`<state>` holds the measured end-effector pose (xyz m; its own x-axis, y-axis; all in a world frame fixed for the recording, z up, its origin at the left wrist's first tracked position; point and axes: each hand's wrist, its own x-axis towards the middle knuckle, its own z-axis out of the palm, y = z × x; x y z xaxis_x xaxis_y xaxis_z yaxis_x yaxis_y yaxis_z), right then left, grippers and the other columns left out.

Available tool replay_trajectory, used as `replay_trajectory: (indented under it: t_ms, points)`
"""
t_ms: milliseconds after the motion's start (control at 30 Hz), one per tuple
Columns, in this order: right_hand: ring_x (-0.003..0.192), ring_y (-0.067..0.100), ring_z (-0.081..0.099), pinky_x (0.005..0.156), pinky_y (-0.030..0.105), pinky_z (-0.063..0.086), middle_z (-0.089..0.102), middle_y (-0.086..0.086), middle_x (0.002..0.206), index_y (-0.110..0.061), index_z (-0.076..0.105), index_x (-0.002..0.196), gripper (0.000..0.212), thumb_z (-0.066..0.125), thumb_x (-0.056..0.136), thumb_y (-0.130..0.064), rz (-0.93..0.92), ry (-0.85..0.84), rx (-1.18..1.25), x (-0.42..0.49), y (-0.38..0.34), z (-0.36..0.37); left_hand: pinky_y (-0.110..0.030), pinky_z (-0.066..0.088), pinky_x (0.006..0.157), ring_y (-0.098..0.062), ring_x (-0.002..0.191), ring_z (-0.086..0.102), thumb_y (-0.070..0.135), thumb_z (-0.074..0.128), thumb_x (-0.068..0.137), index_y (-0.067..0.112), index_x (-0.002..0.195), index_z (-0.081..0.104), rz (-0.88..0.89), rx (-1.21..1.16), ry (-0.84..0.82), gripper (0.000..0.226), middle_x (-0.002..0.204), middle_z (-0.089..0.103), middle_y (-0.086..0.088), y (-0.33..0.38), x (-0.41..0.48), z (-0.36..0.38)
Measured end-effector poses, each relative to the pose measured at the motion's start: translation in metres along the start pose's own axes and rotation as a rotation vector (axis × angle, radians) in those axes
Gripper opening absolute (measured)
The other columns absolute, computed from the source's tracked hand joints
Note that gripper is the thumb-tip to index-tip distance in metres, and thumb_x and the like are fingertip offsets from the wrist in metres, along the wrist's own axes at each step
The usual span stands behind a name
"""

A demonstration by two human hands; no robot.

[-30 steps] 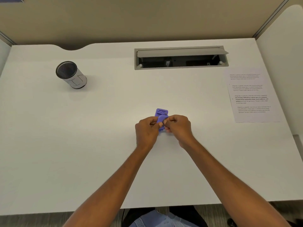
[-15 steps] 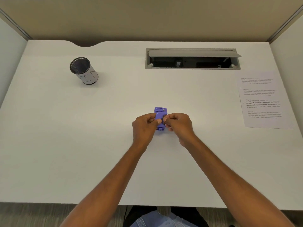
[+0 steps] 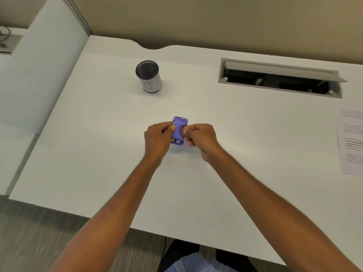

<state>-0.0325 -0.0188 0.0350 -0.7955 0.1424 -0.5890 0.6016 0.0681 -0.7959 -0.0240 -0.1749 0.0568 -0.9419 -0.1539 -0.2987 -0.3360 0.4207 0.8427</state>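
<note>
1. Fingers (image 3: 170, 128) of the left hand (image 3: 157, 137) and the right hand (image 3: 200, 137) pinch a small purple plastic gadget (image 3: 179, 130) from both sides; it sits between them, just above the counter (image 3: 117, 154) or on it, I cannot tell which.
2. Both grips are only at the fingertips, so a hard pull or twist may make the gadget slip out and drop.
3. If it is forced, a thin part may snap.
4. A mesh cup (image 3: 149, 77) stands well beyond the fingers, out of danger.

Purple device (image 3: 179, 132) partly covered by the hands (image 3: 157, 137).
</note>
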Motion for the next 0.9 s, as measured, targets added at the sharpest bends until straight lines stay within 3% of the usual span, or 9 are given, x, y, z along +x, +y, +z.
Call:
replay_trajectory:
  t_ms: [200,500,800,900]
  points:
    - [0.071,0.020,0.070,0.060,0.027,0.052,0.081,0.015,0.087,-0.012,0.076,0.080,0.011,0.072,0.087,-0.004,0.032,-0.038,-0.056,0.012,-0.020,0.063,-0.034,0.057,0.084,-0.040,0.099,0.077,0.014,0.064,0.103,0.013,0.108,0.087,-0.033,0.024,0.054,0.024,0.100,0.085,-0.011,-0.022,0.030,-0.049]
    - [0.070,0.026,0.061,0.060,0.031,0.046,0.068,0.012,0.075,-0.010,0.071,0.074,0.016,0.067,0.084,0.003,0.072,-0.074,-0.103,0.022,-0.027,0.126,-0.059,0.062,0.100,-0.049,0.103,0.077,0.012,0.066,0.104,0.008,0.109,0.086,-0.103,0.014,0.061,0.021,0.105,0.084,-0.022,-0.060,0.063,-0.092]
    - [0.072,0.027,0.064,0.056,0.027,0.046,0.068,0.014,0.078,-0.007,0.070,0.080,0.012,0.066,0.087,0.002,0.100,-0.090,-0.145,0.027,-0.021,0.144,-0.058,0.062,0.102,-0.033,0.090,0.075,0.011,0.068,0.102,0.012,0.102,0.086,-0.188,-0.023,0.061,0.018,0.105,0.083,-0.022,-0.083,0.074,-0.099]
    - [0.073,0.027,0.065,0.060,0.029,0.047,0.068,0.014,0.080,-0.007,0.070,0.081,0.011,0.066,0.088,0.001,0.094,-0.099,-0.141,0.029,-0.020,0.145,-0.055,0.063,0.102,-0.038,0.099,0.079,0.012,0.069,0.102,0.016,0.103,0.086,-0.201,-0.042,0.070,0.017,0.102,0.084,-0.016,-0.085,0.074,-0.099]
